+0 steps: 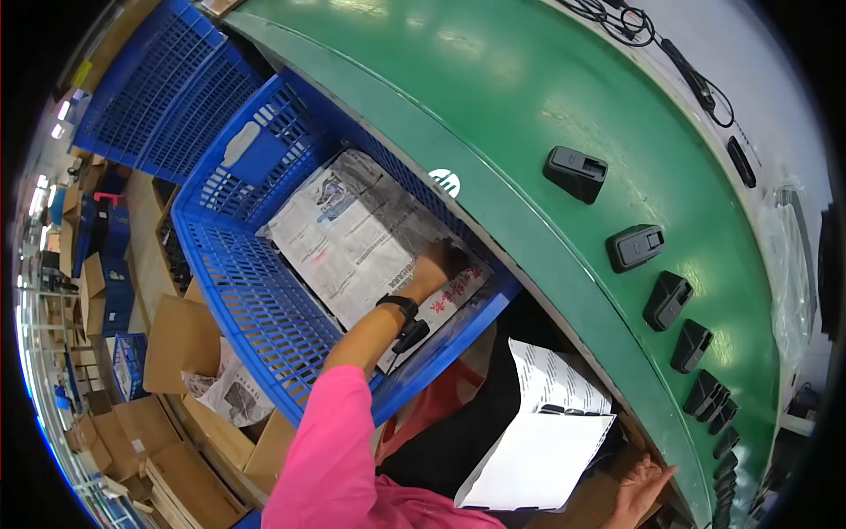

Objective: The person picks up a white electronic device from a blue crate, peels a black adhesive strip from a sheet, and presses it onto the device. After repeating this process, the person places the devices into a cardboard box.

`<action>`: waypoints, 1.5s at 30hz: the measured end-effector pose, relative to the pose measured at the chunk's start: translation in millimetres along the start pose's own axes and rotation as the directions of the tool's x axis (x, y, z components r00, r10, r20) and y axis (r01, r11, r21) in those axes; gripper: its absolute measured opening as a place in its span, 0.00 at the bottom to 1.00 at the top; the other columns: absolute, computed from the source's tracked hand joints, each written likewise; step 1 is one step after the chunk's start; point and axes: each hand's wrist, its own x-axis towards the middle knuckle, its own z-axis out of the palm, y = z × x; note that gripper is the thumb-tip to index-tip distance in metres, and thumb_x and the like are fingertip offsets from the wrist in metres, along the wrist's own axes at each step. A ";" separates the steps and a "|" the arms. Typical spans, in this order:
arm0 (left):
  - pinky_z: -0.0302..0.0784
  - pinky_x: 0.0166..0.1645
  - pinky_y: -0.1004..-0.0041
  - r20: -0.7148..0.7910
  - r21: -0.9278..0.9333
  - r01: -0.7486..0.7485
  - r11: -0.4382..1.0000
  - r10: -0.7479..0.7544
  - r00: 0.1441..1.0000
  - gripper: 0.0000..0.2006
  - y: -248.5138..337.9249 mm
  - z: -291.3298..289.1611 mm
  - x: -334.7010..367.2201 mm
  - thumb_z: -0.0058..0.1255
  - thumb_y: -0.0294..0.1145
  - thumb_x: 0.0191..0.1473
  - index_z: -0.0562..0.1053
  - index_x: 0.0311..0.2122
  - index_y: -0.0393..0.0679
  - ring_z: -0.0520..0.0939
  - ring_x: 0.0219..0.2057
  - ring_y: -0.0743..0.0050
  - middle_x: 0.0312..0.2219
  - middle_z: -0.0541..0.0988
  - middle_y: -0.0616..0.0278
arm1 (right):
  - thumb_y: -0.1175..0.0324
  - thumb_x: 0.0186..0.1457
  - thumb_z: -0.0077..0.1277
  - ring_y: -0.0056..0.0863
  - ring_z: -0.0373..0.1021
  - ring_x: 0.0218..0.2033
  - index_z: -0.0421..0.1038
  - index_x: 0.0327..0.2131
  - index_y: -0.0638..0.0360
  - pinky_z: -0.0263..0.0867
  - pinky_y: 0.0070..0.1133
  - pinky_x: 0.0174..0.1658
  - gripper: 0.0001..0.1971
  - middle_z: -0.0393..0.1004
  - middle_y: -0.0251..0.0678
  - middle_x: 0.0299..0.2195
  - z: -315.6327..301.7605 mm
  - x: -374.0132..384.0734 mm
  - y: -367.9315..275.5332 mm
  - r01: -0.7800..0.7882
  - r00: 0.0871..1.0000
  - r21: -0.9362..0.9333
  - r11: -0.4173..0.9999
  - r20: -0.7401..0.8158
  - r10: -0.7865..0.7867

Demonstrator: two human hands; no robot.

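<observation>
My left hand point(432, 269) reaches down into a blue plastic basket point(256, 309). It is at the newspaper point(352, 238) that covers the contents or lines the inside. Dark shadow falls over the fingers, which look closed around something dark that I cannot make out. A black wristband point(401, 309) circles that wrist. At the lower right, by the edge of the green bench, my right hand point(643, 489) is open and holds nothing, its fingers stretched out. White paper sheets point(538, 450), one with printed text, lie over my lap to the left of it.
Several black charger-like devices point(575, 173) stand in a row along the green bench point(493, 97). Black cables point(687, 66) lie at its far side. Another blue basket point(167, 88) sits at the upper left. Cardboard boxes point(181, 344) crowd the floor on the left.
</observation>
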 end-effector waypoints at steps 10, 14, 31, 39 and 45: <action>0.78 0.34 0.60 -0.224 0.104 -0.516 0.851 0.525 0.821 0.11 -11.6 66.5 27.3 0.61 0.38 0.38 0.78 0.30 0.47 0.81 0.28 0.50 0.26 0.81 0.57 | 0.52 0.58 0.47 0.25 0.61 0.23 0.68 0.41 0.58 0.61 0.19 0.25 0.19 0.68 0.37 0.24 51.3 -18.7 -2.7 -0.162 0.986 0.014 0.987 -0.044 0.162; 0.77 0.31 0.54 -0.169 0.059 -0.442 0.895 0.445 0.879 0.15 -39.4 70.7 30.8 0.54 0.44 0.46 0.76 0.35 0.46 0.80 0.26 0.42 0.23 0.79 0.51 | 0.54 0.58 0.48 0.24 0.61 0.22 0.69 0.40 0.58 0.60 0.18 0.24 0.17 0.69 0.35 0.24 73.8 -27.5 0.6 -0.140 0.990 0.014 0.990 -0.023 0.141; 0.76 0.33 0.57 0.091 0.190 0.060 0.980 -0.078 0.993 0.15 -38.3 67.2 6.2 0.47 0.43 0.52 0.76 0.34 0.41 0.80 0.29 0.45 0.31 0.78 0.46 | 0.61 0.56 0.52 0.27 0.64 0.26 0.68 0.43 0.63 0.62 0.18 0.26 0.16 0.74 0.36 0.36 92.0 -34.6 6.3 -0.105 0.981 0.101 0.989 0.173 0.087; 0.76 0.37 0.56 0.004 0.073 -0.285 0.956 0.285 0.958 0.18 7.4 18.2 -18.9 0.43 0.48 0.55 0.75 0.38 0.45 0.79 0.35 0.46 0.34 0.77 0.47 | 0.59 0.56 0.51 0.28 0.62 0.25 0.67 0.44 0.64 0.62 0.19 0.26 0.18 0.71 0.39 0.29 85.1 -34.5 2.0 -0.094 0.992 0.109 0.990 0.091 0.084; 0.77 0.35 0.57 0.187 0.043 -0.282 0.958 0.270 0.945 0.16 14.6 34.1 -8.1 0.43 0.47 0.55 0.76 0.37 0.46 0.80 0.35 0.47 0.32 0.78 0.49 | 0.56 0.56 0.51 0.27 0.62 0.23 0.67 0.44 0.64 0.61 0.18 0.24 0.21 0.69 0.41 0.25 73.2 -31.8 -3.5 -0.073 0.997 0.066 0.995 0.039 0.071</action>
